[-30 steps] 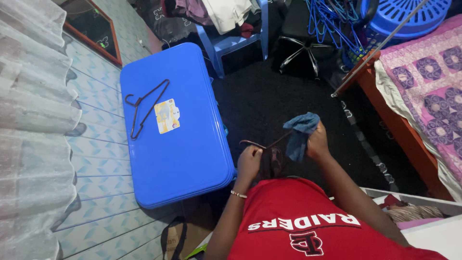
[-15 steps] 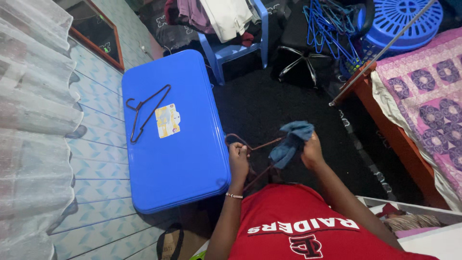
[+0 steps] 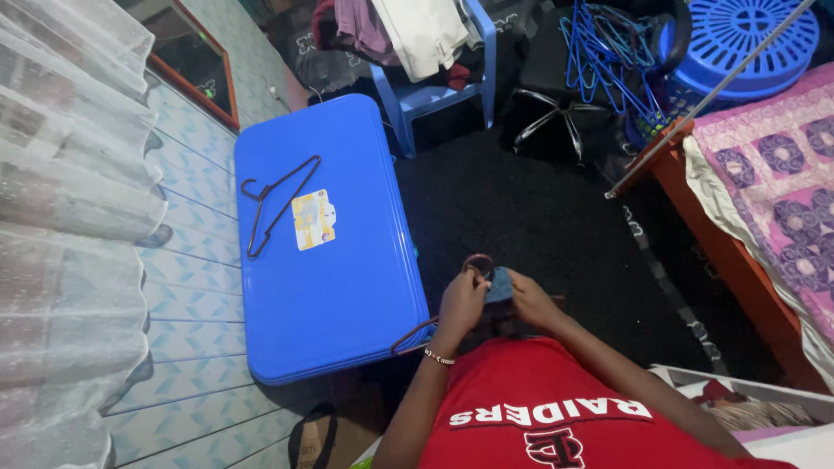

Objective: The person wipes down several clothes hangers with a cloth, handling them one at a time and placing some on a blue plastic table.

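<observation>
Both hands are drawn in close against the person's chest, over the black carpet point(image 3: 539, 217). Left hand point(image 3: 460, 306) is clenched around a brown wire hanger point(image 3: 477, 262), whose hook curls up just above the knuckles while one arm of it pokes out low toward the blue bench point(image 3: 347, 287). Right hand point(image 3: 532, 301) is pinched on a small blue cloth point(image 3: 499, 287), which sits bunched between the two hands and touches the hanger.

Just left of the hands, the bench carries a second brown hanger point(image 3: 278, 201) lying flat near its far end, beside a pale sticker point(image 3: 314, 220). White lace curtain point(image 3: 69, 217) hangs along the far left. Beyond the bench stands a blue plastic chair point(image 3: 434, 91) draped with clothes point(image 3: 408, 30). Farther right, a tangle of blue hangers point(image 3: 608, 48) and a blue laundry basket point(image 3: 747, 35) sit near a bed point(image 3: 782, 165) with a pink patterned cover.
</observation>
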